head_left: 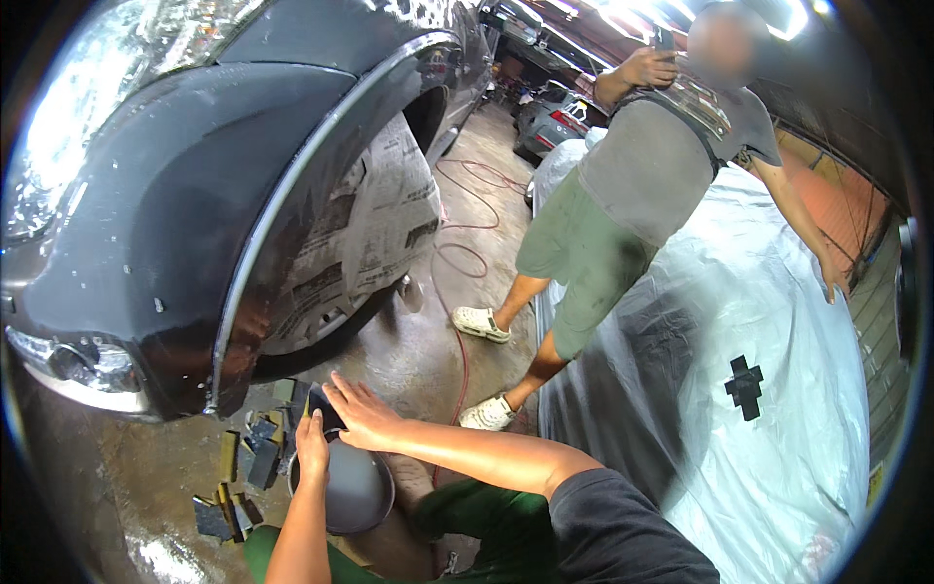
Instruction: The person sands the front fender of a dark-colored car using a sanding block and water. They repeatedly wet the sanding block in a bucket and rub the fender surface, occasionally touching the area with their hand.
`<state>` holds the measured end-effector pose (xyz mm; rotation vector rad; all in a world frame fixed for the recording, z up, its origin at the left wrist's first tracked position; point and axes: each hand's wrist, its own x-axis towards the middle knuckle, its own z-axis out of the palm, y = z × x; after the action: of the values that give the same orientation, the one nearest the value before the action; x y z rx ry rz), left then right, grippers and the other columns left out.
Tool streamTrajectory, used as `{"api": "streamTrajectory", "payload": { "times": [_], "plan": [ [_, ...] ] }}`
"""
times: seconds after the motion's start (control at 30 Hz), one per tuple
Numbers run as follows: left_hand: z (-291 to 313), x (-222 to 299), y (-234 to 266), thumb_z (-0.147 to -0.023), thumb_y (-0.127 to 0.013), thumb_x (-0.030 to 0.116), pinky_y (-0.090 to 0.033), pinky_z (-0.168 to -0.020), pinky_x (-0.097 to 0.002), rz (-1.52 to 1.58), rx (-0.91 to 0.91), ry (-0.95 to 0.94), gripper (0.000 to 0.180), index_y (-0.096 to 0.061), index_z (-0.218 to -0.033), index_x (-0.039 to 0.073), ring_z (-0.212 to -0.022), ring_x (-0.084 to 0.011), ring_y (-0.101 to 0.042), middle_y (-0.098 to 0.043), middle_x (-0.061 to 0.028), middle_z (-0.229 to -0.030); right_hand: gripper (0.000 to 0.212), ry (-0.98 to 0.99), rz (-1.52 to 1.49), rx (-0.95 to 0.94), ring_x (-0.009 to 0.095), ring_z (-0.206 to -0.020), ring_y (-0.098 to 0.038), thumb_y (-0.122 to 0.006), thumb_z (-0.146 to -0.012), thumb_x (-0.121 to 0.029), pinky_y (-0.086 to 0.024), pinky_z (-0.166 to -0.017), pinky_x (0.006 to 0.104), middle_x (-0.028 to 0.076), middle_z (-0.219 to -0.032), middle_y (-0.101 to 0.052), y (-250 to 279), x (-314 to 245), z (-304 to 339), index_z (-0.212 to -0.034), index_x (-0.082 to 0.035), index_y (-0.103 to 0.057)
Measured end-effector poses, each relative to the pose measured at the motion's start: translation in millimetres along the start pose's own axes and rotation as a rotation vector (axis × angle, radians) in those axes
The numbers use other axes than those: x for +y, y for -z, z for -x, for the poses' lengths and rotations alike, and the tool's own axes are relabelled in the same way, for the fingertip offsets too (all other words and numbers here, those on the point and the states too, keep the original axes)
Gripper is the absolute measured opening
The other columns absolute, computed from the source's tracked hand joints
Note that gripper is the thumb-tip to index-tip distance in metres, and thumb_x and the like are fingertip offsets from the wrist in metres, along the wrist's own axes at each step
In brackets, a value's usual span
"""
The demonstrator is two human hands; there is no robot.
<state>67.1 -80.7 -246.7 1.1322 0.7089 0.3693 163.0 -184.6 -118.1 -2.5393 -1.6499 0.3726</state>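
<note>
left hand fingers grip a round dark grey bowl; right hand lies flat, fingers spread, over it.

The car is occupying the upper left of the floor, with its bumper corner overhanging the near left area. The wheel, wrapped in newspaper, is sitting inside the arch behind the bumper corner. Sanding blocks are lying on the floor below the bumper. The bowl is sitting just right of the blocks, with the left hand resting on its rim and the right hand lying over its far edge. A hose is trailing across the floor right of the wheel. A standing person is positioned between the hose and the covered vehicle at the right.
</note>
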Motion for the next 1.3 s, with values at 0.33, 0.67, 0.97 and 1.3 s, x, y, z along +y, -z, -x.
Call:
{"api": "streamTrajectory", "payload": {
  "times": [0.33,0.67,0.97,1.3],
  "plan": [
    [-4.2,10.6,22.1,-0.104,-0.052,0.034,-0.047,-0.093,-0.0322,0.042,-0.188,-0.069,0.040,-0.068,-0.116,0.000,-0.103,-0.0161,-0.061,-0.068,-0.0057,-0.111,0.048,-0.109,-0.250,0.060,0.047,-0.127,-0.053,-0.060,-0.087,-0.002,-0.044,-0.108,0.0534,0.030,-0.131,-0.056,-18.0,-0.6,-19.4,-0.133,0.005,-0.046],
    [-30.9,-40.9,94.7,-0.108,-0.042,0.046,-0.044,-0.107,-0.0509,-0.926,0.146,-0.068,0.053,-0.065,-0.130,0.003,-0.126,-0.0458,-0.055,-0.062,-0.0280,-0.131,0.040,0.175,0.256,-0.770,0.042,-0.118,-0.065,-0.058,-0.090,-0.013,-0.054,-0.094,0.0523,0.025,-0.127,-0.067,-131.4,-27.9,12.4,-0.126,-0.002,-0.070],
    [-1.4,-26.8,58.4,-0.102,-0.032,0.071,-0.037,-0.116,-0.0553,-1.163,-0.008,0.158,0.083,-0.058,-0.144,0.005,-0.142,-0.0449,-0.043,-0.052,-0.0251,-0.150,0.037,-0.037,-0.108,-0.539,0.041,-0.120,-0.061,-0.057,-0.092,-0.008,-0.053,-0.098,0.0464,0.022,-0.138,-0.054,-54.5,32.0,25.4,-0.126,0.004,-0.067],
    [-0.2,-21.3,59.6,-0.082,-0.066,0.076,-0.053,-0.100,-0.0488,-1.285,0.105,-0.058,0.085,-0.070,-0.126,0.004,-0.122,-0.0382,-0.061,-0.067,-0.0197,-0.128,0.068,0.556,0.187,1.155,0.036,-0.116,-0.056,-0.069,-0.082,-0.002,-0.044,-0.102,0.0473,0.015,-0.127,-0.056,328.6,51.6,-70.9,-0.148,-0.009,-0.054]
  ]
}}
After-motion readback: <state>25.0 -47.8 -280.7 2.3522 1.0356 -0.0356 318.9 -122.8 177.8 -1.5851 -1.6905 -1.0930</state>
